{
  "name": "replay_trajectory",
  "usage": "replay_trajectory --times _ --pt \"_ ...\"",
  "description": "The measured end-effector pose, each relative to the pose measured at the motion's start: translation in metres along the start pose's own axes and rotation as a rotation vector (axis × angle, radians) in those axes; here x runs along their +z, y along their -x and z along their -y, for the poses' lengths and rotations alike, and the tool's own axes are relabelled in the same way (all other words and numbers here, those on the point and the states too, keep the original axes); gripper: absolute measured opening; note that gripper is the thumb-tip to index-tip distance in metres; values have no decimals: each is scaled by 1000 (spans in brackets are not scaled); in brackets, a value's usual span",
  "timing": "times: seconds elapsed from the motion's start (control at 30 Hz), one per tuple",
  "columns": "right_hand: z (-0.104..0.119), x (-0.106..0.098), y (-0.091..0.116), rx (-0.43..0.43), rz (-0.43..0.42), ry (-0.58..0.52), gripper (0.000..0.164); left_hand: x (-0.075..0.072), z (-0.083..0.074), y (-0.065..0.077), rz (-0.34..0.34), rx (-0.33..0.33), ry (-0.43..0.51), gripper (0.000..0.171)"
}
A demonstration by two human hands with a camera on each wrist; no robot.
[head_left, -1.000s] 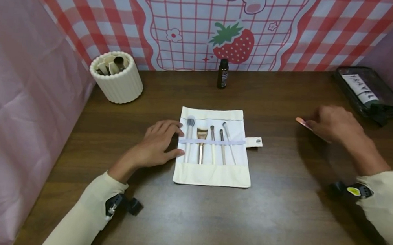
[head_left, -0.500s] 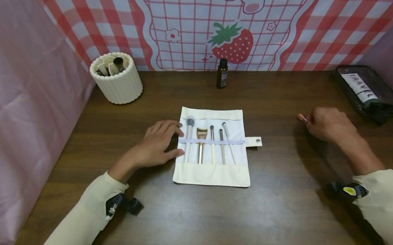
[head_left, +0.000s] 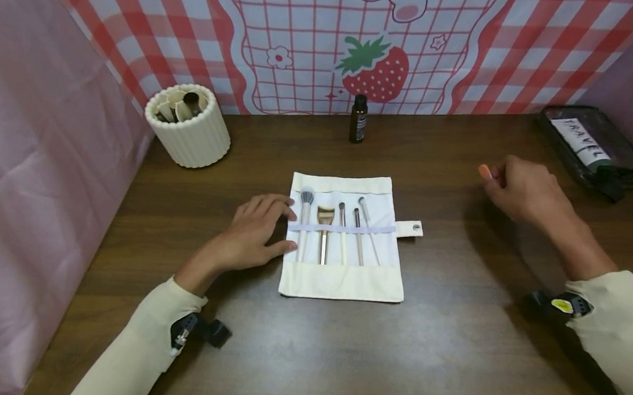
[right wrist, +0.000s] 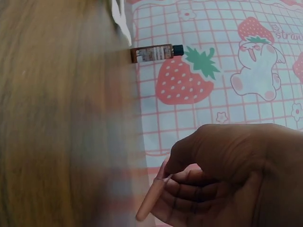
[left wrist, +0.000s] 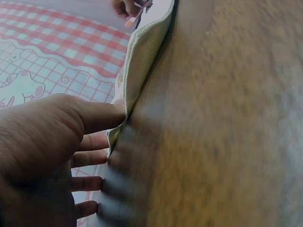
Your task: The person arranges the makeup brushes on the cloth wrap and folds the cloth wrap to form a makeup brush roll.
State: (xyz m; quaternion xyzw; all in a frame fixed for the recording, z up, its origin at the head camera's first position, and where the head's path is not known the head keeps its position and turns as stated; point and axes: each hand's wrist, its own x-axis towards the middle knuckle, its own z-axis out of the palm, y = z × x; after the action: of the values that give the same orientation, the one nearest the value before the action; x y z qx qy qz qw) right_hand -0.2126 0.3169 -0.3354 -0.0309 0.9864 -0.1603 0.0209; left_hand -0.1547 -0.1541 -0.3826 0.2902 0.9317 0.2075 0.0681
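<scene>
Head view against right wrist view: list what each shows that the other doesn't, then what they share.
Only the head view shows the left hand, the white cup, the travel pouch and the five brushes under the band of the brush roll. A pale edge atop the right wrist view may be that roll; I cannot tell.

Only the right wrist view shows the cut-off lettering starting "Straw".

Both show the right hand pinching an orange-ended item, the dark bottle and a printed strawberry.
</scene>
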Motion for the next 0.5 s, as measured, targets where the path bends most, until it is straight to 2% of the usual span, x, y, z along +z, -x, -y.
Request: replay_trajectory --times 0.27,0.5 --pt "8 -5 -4 -21 -1 -121 45 -1 -1 0 4 1 1 44" --pt "23 -8 -5 -1 -14 -181 46 -1 -2 1 2 0 0 43"
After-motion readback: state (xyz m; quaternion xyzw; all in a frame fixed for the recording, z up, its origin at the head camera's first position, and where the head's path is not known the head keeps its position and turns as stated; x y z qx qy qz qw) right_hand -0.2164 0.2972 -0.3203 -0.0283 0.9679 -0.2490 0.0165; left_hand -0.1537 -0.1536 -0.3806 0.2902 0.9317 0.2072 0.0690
